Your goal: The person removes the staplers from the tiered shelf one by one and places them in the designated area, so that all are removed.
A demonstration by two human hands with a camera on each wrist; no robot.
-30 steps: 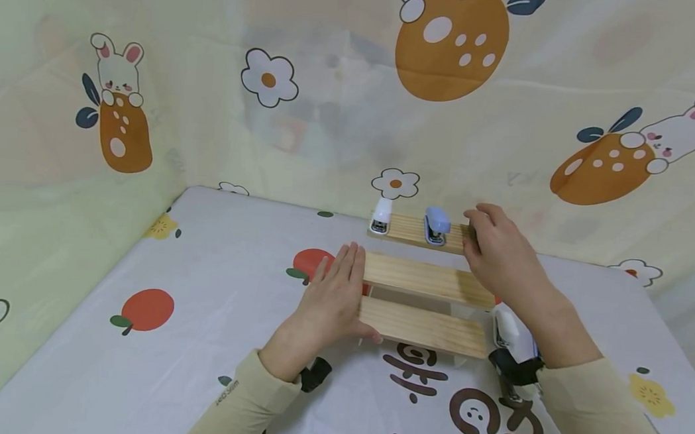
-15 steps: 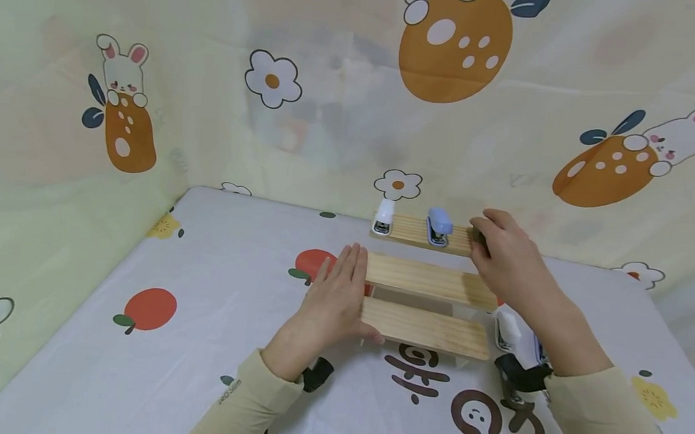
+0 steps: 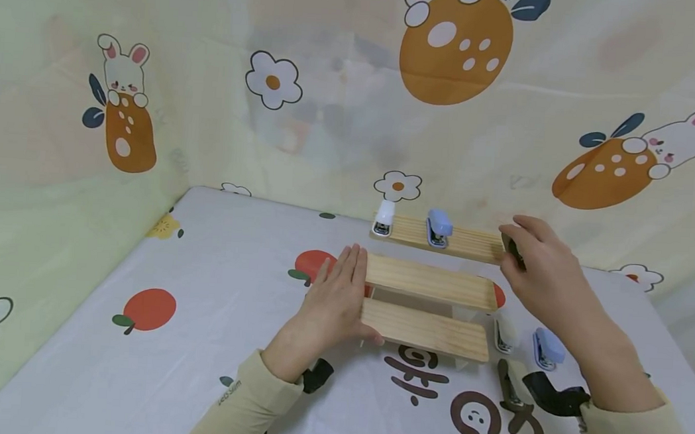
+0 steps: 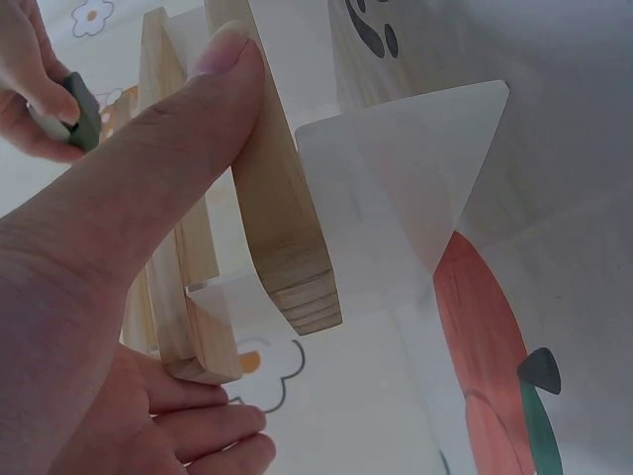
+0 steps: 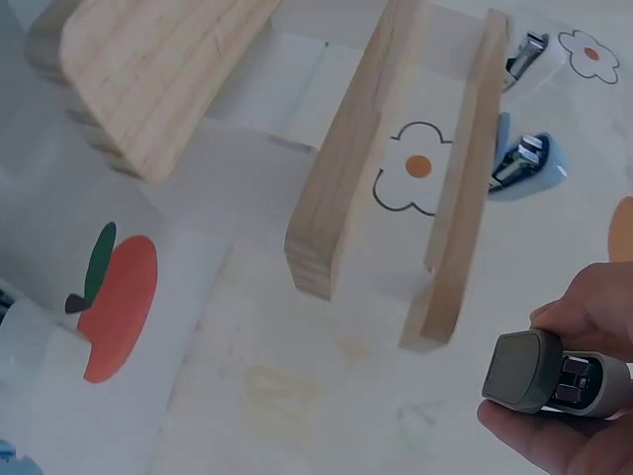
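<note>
A tiered rack with three light wood planks (image 3: 433, 279) and pale translucent side pieces stands on the table. My left hand (image 3: 330, 302) rests at its left end, fingers straight along the side and thumb on the front plank (image 4: 287, 237). My right hand (image 3: 549, 279) pinches a dark grey-green stapler (image 5: 524, 371) between thumb and fingers. That stapler is beside the right end of the back plank (image 3: 471, 243), apart from the wood in the right wrist view. On the back plank stand a white stapler (image 3: 384, 218) and a blue stapler (image 3: 439, 228).
Right of the rack, on the printed cloth (image 3: 196, 340), lie another white stapler (image 3: 504, 334), another blue stapler (image 3: 548, 349) and a dark stapler (image 3: 509, 385). A patterned cloth wall (image 3: 329, 129) rises behind the table.
My right hand has moved right with the dark stapler, uncovering the right part of the back plank and the blue stapler on the table. The left hand has stayed on the rack.
</note>
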